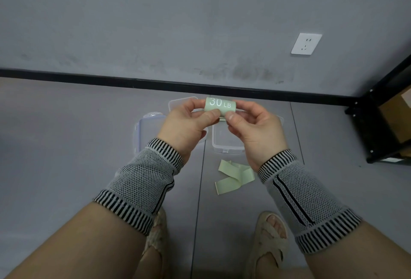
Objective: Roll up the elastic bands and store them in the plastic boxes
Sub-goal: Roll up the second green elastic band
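- The left hand [189, 121] is pinching the left end of a rolled pale green elastic band [220, 105], thumb in front and fingers curled behind it.
- The right hand [251, 123] is gripping the roll's right end the same way, its thumb pressing on the lower front edge.
- The roll is being held in the air between the two hands, above the boxes, with "30 LB" printed in white facing the camera.
- A clear plastic box [224, 138] is sitting open on the grey floor [66, 145] just below the right hand, partly hidden by it.
- A clear lid [146, 132] is lying on the floor to the left, under the left wrist; another clear piece [180, 103] is showing behind the left hand.
- A second green elastic band [233, 176] is lying loose and folded on the floor, nearer the person than the open box.
- Both forearms are wearing grey knit wrist sleeves [142, 181] with striped cuffs.
- Two feet in beige sandals [266, 241] are showing at the bottom.
- A white wall socket [306, 43] is sitting on the grey wall, and a black shelf frame [378, 123] is standing at the right.
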Tool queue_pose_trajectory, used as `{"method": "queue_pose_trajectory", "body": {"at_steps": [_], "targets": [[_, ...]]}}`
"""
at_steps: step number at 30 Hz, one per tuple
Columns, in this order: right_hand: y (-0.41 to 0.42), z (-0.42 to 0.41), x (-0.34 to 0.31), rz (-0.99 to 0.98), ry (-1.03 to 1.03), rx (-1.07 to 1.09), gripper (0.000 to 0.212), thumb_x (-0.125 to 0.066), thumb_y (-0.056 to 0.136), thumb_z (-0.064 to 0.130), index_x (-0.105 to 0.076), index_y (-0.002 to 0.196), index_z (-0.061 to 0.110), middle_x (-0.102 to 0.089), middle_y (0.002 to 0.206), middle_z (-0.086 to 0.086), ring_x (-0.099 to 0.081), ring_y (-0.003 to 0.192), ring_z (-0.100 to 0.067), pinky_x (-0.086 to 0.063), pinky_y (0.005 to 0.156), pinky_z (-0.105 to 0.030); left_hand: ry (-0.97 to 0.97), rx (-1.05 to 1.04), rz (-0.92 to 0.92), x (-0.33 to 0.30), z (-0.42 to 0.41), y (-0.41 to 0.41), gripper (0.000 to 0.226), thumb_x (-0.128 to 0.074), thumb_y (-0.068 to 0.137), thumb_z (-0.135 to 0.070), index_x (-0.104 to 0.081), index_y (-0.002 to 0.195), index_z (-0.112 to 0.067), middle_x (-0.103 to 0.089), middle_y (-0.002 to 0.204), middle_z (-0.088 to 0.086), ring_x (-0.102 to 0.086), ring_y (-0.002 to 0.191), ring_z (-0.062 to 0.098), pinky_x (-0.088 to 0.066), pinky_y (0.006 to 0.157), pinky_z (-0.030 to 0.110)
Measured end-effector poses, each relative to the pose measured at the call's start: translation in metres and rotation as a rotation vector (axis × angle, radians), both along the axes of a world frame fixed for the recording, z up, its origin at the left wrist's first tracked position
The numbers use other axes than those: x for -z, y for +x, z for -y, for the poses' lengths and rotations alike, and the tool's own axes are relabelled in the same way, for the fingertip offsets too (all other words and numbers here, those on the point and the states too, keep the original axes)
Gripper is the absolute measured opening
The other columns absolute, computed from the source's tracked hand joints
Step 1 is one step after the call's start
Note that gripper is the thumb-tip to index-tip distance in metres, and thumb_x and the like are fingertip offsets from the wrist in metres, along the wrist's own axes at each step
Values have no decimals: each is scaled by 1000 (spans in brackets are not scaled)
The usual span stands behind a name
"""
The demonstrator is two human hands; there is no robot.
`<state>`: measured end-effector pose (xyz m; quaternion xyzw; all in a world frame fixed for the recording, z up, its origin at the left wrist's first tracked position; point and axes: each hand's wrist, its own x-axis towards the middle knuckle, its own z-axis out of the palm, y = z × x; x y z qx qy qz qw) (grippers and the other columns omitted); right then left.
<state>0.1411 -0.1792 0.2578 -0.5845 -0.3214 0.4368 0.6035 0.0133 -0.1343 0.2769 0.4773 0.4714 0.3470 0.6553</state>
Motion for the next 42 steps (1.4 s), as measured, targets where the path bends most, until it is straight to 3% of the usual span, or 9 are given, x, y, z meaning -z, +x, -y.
{"method": "queue_pose_trajectory", "body": {"at_steps": [3,6,11,16,22,32,38,42], "targets": [[8,-1,-1,-48,3,2,21,-68,83,5,-68,101,17,-69,80,2,-64,76,-9,-53,80,-29,-18,19,-32,1,-1,-2,20,-64,85,-15,-63,105,-17,-71,96,0,-64,102,16,-45,84,32],[10,-1,0,-118,4,2,23,-68,83,3,-67,103,14,-70,80,2,-64,75,-10,-53,78,-28,-5,16,-53,2,-1,-2,18,-65,85,-16,-64,103,-17,-70,102,7,-64,97,15,-46,82,30],[11,0,1,-181,-10,50,22,-71,81,7,-68,103,9,-71,85,-3,-67,78,-12,-53,75,-26,34,4,-54,5,-2,2,16,-64,86,-14,-63,101,-17,-70,88,0,-65,84,9,-45,70,24],[13,-1,4,-143,-41,62,15,-72,81,12,-71,95,18,-70,89,-2,-66,83,-13,-52,76,-26,45,-3,-49,6,1,7,17,-63,86,-12,-62,103,-16,-70,83,-2,-64,81,10,-46,69,23],[17,-1,-6,-176,-74,61,13,-72,81,10,-71,91,17,-65,84,-7,-61,74,-12,-53,73,-25,4,-54,-5,4,2,13,16,-64,85,-14,-64,100,-20,-68,88,2,-62,83,12,-44,69,24],[26,-24,-1,-46,-121,110,14,-76,78,14,-68,86,21,-69,76,-1,-65,71,-11,-54,73,-26,-31,-6,-96,15,-24,25,27,-63,88,-20,-63,115,-19,-69,109,4,-63,94,10,-46,74,25],[39,-61,50,19,-143,142,9,-71,83,19,-68,88,27,-71,82,1,-67,80,-14,-56,75,-27,79,63,-189,60,-65,40,43,-63,88,-22,-51,130,-25,-67,96,-11,-62,88,0,-47,82,23],[55,-100,118,-21,-241,206,11,-66,87,20,-67,93,28,-70,86,3,-67,86,-14,-56,80,-28,122,110,-303,131,-108,55,51,-59,90,-29,-42,137,-32,-61,120,-9,-59,103,6,-47,93,29]]}}
